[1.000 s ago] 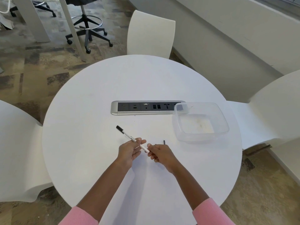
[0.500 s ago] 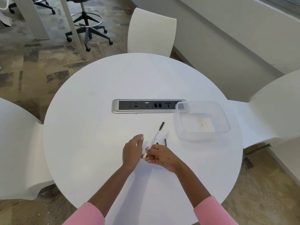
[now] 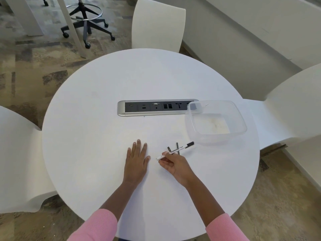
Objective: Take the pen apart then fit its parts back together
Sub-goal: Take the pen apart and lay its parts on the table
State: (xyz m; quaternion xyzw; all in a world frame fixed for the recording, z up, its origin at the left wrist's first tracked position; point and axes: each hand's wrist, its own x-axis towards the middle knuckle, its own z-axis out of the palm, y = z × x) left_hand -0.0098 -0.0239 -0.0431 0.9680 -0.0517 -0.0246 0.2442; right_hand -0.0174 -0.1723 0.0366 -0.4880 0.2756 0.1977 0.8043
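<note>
A white pen barrel (image 3: 181, 149) with a black tip points to the right, low over the round white table (image 3: 97, 136). My right hand (image 3: 176, 166) pinches it near its white left end. Two short black pen parts, one (image 3: 168, 148) and the other (image 3: 177, 146), lie on the table just behind the barrel, partly crossed by it. My left hand (image 3: 137, 160) lies flat on the table to the left of the pen, fingers spread, holding nothing.
A clear plastic container (image 3: 242, 122) stands to the right, just beyond the pen tip. A silver socket strip (image 3: 156, 108) is set into the table's middle. White chairs stand at the far side (image 3: 157, 26), left (image 3: 15, 153) and right (image 3: 291, 105).
My left hand let go of the pen and settled flat on the table. My right hand swung the barrel round, so its black tip went from upper left to right, and lowered it.
</note>
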